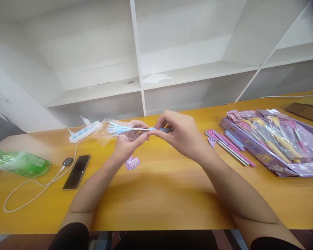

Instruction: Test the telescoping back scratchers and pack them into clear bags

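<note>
A back scratcher with a light blue claw head (118, 128), a silver rod and a blue handle lies level between my two hands. Clear plastic wrap (100, 131) surrounds its head. My left hand (130, 139) is closed around the wrapped rod just behind the head. On the other side my right hand (178, 133) pinches the blue handle, fingers curled, its far end hidden by the palm. Below my left hand a small purple printed card (132, 163) rests on the table. Right of my right hand lie loose scratcher parts: purple claw heads (211, 138) on silver rods, and pink and blue handles (234, 141).
An open purple display box (261, 152) with several bagged back scratchers stands at the right. To the left are a phone (77, 172), a green bottle (23, 163), a white power strip (85, 132) and a looping cable (28, 199). White shelving (198, 74) rises behind the table.
</note>
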